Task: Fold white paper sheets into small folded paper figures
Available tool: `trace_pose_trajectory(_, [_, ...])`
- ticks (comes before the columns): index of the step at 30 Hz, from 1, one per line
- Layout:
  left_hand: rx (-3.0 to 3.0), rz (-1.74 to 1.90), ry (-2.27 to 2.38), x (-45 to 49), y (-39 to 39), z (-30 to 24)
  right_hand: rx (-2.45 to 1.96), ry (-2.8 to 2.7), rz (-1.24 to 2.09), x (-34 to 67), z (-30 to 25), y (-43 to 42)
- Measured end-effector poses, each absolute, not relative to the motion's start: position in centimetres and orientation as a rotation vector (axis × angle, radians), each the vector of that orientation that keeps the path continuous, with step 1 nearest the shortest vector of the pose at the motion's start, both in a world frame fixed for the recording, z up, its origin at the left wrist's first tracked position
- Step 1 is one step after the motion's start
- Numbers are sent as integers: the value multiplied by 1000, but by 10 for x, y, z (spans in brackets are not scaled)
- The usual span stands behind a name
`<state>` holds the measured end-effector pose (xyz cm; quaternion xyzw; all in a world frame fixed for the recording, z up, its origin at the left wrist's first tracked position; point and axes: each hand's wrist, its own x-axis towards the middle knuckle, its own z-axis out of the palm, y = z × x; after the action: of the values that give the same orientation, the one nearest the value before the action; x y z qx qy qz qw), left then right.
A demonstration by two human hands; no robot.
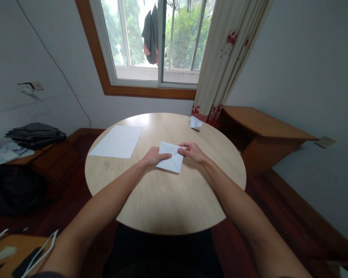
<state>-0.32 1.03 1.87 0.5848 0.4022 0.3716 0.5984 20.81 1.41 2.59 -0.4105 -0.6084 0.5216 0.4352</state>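
Note:
A small square of folded white paper (169, 163) is held up a little over the middle of the table, with crease lines or flap edges running diagonally across its face. My left hand (155, 156) grips its left edge, thumb lying on top and the fingers hidden beneath. On the upper right side, my right hand (193, 151) pinches the same paper between thumb and fingers. Whether the paper touches the tabletop, I cannot tell.
The round wooden table (150, 204) carries a flat white sheet (118, 141) at left and a small folded paper piece (196, 123) at the far right. A brown wooden cabinet (269, 123) stands to the right. Dark folded cloth (36, 135) lies at the left. A curtain (220, 65) hangs behind.

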Motion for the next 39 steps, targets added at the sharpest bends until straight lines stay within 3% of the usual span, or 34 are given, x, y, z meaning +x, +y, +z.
trace_pose_trajectory(10, [1453, 807, 892, -5, 12, 15, -1143, -1400, 1117, 210, 21, 21])
trace_pose_trajectory(31, [1300, 648, 789, -22, 28, 15, -1013, -1392, 1305, 234, 12, 33])
trace_pose_trajectory(35, [1249, 780, 880, -20, 32, 13, -1061, -1392, 1046, 233, 11, 36])
trace_pose_trajectory(39, [1183, 1042, 1023, -19, 36, 10, -1145, -1490, 349, 231, 18, 29])
